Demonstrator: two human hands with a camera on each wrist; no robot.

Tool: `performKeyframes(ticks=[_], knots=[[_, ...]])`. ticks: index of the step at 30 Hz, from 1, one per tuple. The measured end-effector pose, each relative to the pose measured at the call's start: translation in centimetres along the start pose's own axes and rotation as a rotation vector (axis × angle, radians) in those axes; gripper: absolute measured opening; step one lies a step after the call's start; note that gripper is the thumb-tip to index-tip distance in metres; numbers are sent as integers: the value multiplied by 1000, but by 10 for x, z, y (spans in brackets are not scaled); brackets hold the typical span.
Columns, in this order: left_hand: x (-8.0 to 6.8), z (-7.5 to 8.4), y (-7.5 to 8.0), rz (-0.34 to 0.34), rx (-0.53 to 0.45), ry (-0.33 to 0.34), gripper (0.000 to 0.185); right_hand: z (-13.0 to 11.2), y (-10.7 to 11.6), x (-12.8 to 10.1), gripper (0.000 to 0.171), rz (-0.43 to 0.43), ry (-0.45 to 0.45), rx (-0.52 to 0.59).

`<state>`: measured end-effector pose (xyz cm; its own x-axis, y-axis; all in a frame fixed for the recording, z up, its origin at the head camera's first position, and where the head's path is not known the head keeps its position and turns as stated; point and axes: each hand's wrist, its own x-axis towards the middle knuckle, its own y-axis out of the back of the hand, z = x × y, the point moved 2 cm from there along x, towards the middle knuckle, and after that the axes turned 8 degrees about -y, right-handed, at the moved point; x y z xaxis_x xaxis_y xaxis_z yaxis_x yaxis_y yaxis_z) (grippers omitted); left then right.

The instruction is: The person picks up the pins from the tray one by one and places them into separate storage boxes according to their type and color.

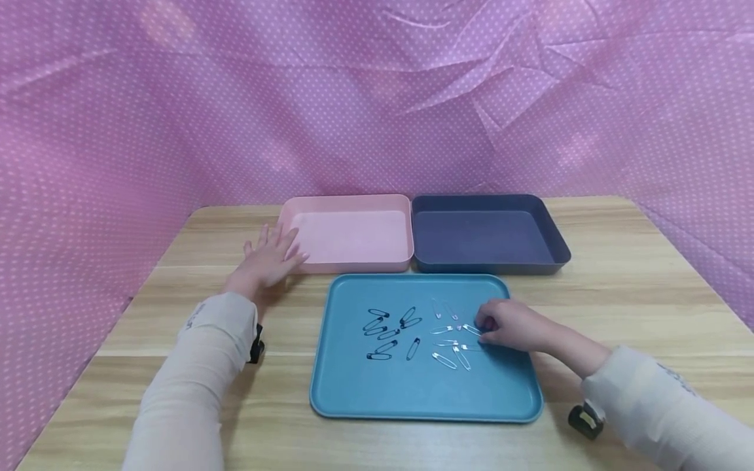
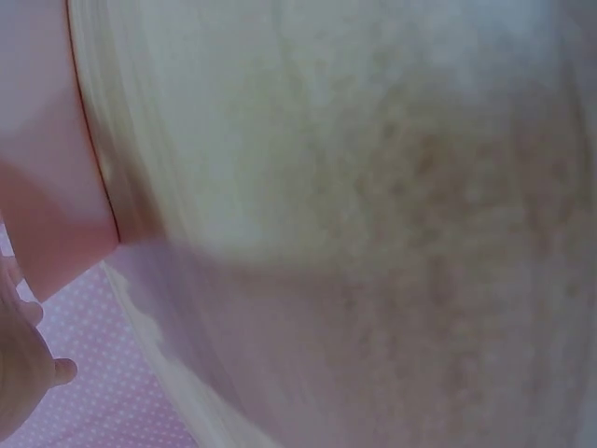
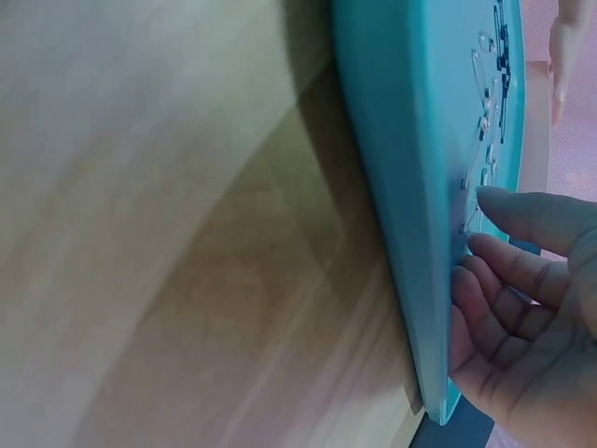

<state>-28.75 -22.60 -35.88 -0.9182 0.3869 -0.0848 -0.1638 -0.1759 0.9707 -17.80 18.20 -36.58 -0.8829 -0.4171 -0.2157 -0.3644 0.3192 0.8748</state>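
Note:
A blue tray (image 1: 412, 399) holds two groups of safety pins, black pins (image 1: 385, 346) on the left and silver pins (image 1: 444, 360) on the right. Over the tray's right side is my right hand (image 1: 512, 325), its fingertips right at the nearest silver pins. In the right wrist view the thumb (image 3: 532, 217) and index finger stand a little apart, with a silver pin showing between their tips. My left hand (image 1: 266, 261), fingers spread and holding nothing, is at the left front corner of a pink tray (image 1: 347, 267).
A dark blue tray (image 1: 491, 268) stands directly right of the pink one, both behind the blue tray. All three are on a wooden table (image 1: 283, 418). A pink dotted cloth (image 1: 377, 98) hangs behind and along the sides.

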Motion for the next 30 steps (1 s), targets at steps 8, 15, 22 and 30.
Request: performKeyframes(ticks=[8,15,22,30], knots=[[4,1,-5,9,15,-16,69,-2,0,3,6,7,-36,6],[7,1,-7,18,9,-24,70,-2,-2,5,8,-1,-60,21],[8,1,-7,21,4,-17,69,0,-3,7,8,4,-52,20],[9,0,-9,32,14,-31,68,0,-2,6,10,-6,-51,47]])
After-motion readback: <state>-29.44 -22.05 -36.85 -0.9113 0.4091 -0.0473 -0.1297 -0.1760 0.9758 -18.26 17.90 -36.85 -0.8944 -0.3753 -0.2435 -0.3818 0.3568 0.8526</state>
